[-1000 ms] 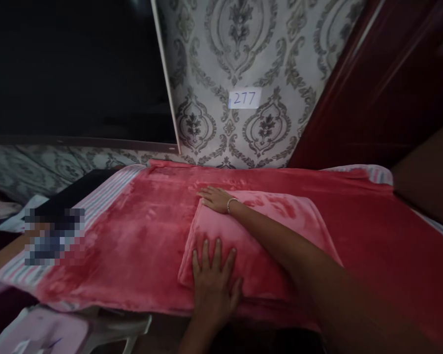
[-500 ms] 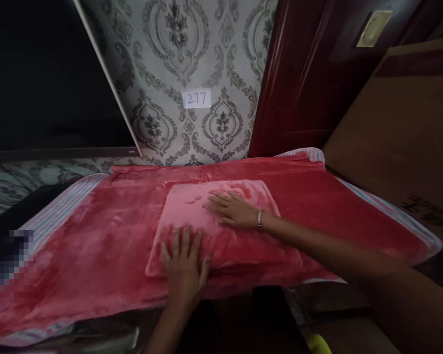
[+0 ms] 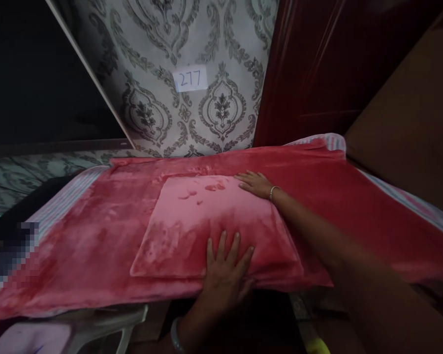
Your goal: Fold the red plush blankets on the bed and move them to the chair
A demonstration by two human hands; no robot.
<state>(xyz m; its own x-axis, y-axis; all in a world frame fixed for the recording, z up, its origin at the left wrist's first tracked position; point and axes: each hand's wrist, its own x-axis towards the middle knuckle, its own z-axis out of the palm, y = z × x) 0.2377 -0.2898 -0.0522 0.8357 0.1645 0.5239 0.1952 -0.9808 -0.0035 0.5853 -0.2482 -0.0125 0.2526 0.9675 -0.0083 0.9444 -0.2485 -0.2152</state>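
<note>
A flat rectangle of pink-red plush fabric [image 3: 192, 221], perhaps a cushion cover or folded cloth, lies on a larger red plush blanket [image 3: 84, 236]. Its pile looks pale pink at the back and deeper red in front. My left hand [image 3: 225, 270] rests palm down on its front edge, fingers spread, the thumb partly hidden. At the back right corner, my right hand [image 3: 256, 186] lies flat with fingers stretched out. Neither hand grasps anything. Dark dents mark the plush near the rectangle's back edge.
Striped cloth [image 3: 64, 196] shows along the blanket's left edge. Behind stand a patterned wall with a paper label [image 3: 190, 78] reading 277, a dark screen [image 3: 47, 78] and a dark red door [image 3: 310, 78]. A cardboard box [image 3: 413, 108] is at right; a pale plastic stool [image 3: 107, 324] sits below left.
My left hand has moved right along the front edge of the plush rectangle. My right hand has slid back and right to its far corner. The camera view has shifted slightly.
</note>
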